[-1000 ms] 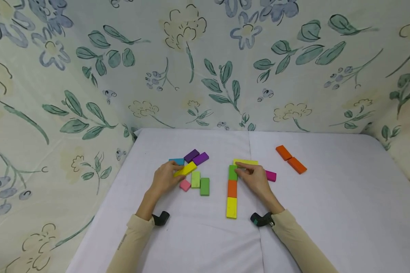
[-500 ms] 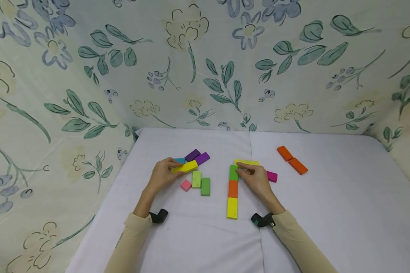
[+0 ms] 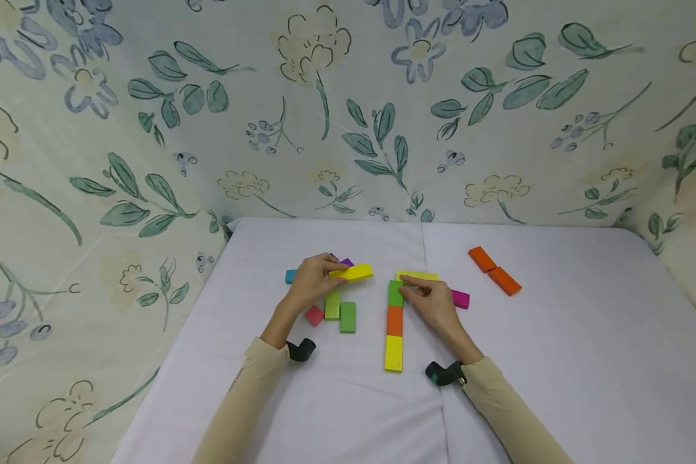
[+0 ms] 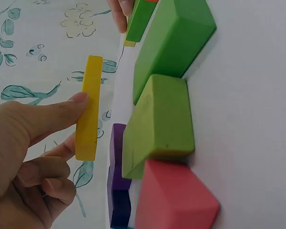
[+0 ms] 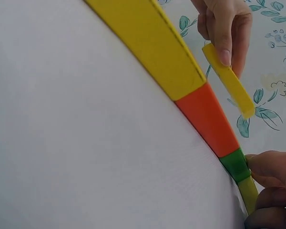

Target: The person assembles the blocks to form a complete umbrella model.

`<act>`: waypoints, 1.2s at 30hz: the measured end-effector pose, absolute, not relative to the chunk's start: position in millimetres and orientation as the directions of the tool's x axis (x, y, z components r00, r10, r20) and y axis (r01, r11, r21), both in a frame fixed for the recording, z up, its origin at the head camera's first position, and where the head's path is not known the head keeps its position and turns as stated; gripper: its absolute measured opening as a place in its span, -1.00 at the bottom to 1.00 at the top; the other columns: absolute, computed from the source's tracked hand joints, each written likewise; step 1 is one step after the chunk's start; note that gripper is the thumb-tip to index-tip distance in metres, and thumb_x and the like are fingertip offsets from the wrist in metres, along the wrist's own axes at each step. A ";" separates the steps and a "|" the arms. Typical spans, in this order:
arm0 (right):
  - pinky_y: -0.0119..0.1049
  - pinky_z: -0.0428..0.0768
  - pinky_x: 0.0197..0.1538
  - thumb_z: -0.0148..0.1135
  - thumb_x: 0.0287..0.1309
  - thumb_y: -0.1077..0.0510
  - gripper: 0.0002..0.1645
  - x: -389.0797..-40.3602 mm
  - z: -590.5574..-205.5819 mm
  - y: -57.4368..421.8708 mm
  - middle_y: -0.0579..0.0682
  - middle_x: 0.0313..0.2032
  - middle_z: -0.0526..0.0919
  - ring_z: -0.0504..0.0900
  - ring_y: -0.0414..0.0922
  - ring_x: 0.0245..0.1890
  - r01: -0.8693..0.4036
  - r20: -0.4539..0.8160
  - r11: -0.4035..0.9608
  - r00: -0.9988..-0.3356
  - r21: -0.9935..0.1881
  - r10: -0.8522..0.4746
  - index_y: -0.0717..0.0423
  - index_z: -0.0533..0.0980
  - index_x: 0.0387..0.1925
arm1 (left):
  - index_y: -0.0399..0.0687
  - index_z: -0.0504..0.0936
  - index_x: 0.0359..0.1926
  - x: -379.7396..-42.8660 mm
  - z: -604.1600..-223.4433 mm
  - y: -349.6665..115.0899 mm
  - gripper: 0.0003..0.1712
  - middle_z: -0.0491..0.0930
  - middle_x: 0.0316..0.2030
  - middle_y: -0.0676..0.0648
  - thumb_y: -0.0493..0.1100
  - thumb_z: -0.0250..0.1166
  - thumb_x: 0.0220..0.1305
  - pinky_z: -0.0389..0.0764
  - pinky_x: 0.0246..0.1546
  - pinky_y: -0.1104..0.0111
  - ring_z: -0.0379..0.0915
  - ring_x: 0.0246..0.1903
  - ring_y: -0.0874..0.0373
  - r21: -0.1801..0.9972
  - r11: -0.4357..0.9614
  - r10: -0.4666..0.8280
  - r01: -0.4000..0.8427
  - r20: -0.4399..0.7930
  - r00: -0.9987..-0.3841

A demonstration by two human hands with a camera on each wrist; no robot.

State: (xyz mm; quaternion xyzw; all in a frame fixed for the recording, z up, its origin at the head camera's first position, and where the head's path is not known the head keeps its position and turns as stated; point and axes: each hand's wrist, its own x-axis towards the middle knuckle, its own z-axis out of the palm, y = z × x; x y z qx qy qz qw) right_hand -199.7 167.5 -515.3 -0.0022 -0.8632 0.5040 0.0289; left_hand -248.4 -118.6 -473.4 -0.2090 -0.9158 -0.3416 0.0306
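Over the bench (image 3: 586, 322), left hand (image 3: 312, 280): a yellow block (image 3: 354, 273) is being pinched between thumb and fingers, at ten o'clock from the green block (image 3: 395, 294).
Right hand (image 3: 435, 306): the green block is being touched by narrowly set fingers; whether gripped cannot be told.
Orange block (image 3: 394, 321): being bordered by the green block at twelve o'clock.

1. You are at a staged tabletop recording spot; whether the building is a home, lab or studio cannot be told.
2. A floral-print backdrop (image 3: 383, 148) walls in the far side and both flanks of your white-draped table (image 3: 586, 341).
3. You wear a black wrist camera (image 3: 303, 350) at each cuff (image 3: 267, 351).
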 end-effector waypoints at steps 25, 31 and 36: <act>-0.42 0.18 -0.50 0.41 0.31 0.03 -0.61 -199.6 -515.4 168.4 -0.07 -0.60 0.30 0.29 -0.15 -0.57 -0.025 0.040 0.490 -0.999 -0.872 0.020 -0.06 0.71 0.15 | 0.03 0.78 0.11 -282.2 -485.7 -67.5 -0.65 0.70 0.06 -0.06 -0.14 0.47 0.30 0.57 0.21 0.15 0.57 0.03 0.03 0.584 0.712 0.454 0.389 0.040 -0.890; -0.41 0.19 -0.49 0.41 0.32 0.01 -0.61 -199.1 -513.5 167.8 -0.06 -0.57 0.30 0.32 -0.10 -0.53 -0.006 0.022 0.489 -0.999 -0.872 0.026 -0.10 0.71 0.15 | 0.05 0.79 0.09 -285.4 -488.2 -66.5 -0.67 0.70 0.06 -0.04 -0.14 0.47 0.30 0.58 0.20 0.17 0.57 0.03 0.04 0.577 0.714 0.457 0.397 0.046 -0.888; -0.41 0.18 -0.50 0.41 0.32 0.01 -0.60 -199.7 -514.3 167.8 -0.07 -0.59 0.30 0.31 -0.12 -0.55 -0.012 0.027 0.496 -0.999 -0.868 0.023 -0.09 0.70 0.16 | 0.07 0.79 0.09 -287.7 -487.8 -63.7 -0.67 0.70 0.07 -0.02 -0.14 0.47 0.30 0.58 0.23 0.18 0.57 0.06 0.05 0.580 0.714 0.458 0.392 0.036 -0.888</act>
